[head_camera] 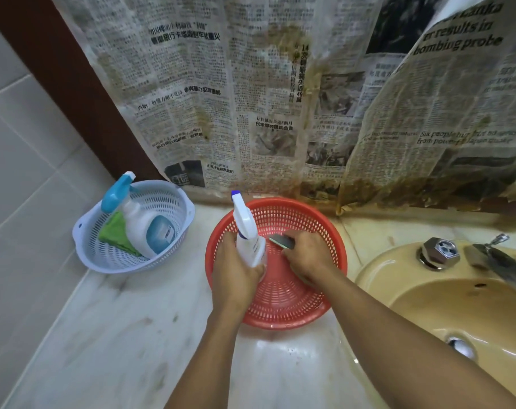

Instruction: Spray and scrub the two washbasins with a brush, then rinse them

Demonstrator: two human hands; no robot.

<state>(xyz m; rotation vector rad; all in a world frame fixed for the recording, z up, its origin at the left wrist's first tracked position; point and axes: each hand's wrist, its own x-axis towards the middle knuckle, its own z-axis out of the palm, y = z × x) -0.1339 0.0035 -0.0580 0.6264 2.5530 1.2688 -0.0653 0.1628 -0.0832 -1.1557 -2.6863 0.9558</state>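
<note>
Although the marble counter (138, 343) gave wide open room at the near left, it shone wet beside the beige washbasin (380, 268), which was sunk in it at the right; only this one basin was in view. I judged the way to the basin free except for the raised rim of the red basket (283, 305), which stood close to the newspaper-covered wall (250, 98), and the tap (498, 261) at the far side of the bowl. A blue basket (118, 261) stood well apart in the left corner. Inside the red basket the left hand (236, 278) had its grip clamped round the lower body of the white spray bottle (249, 237), nozzle up. The bottle was probably light, stiff plastic, slippery if wet, and better held at the neck under the trigger for spraying. Just beside it the right hand (306, 255) had its grip closed on the brush (281, 241), whose dark end stuck out past the fingers. It seemed small, light and rigid; I could not tell where its bristles were.
</note>
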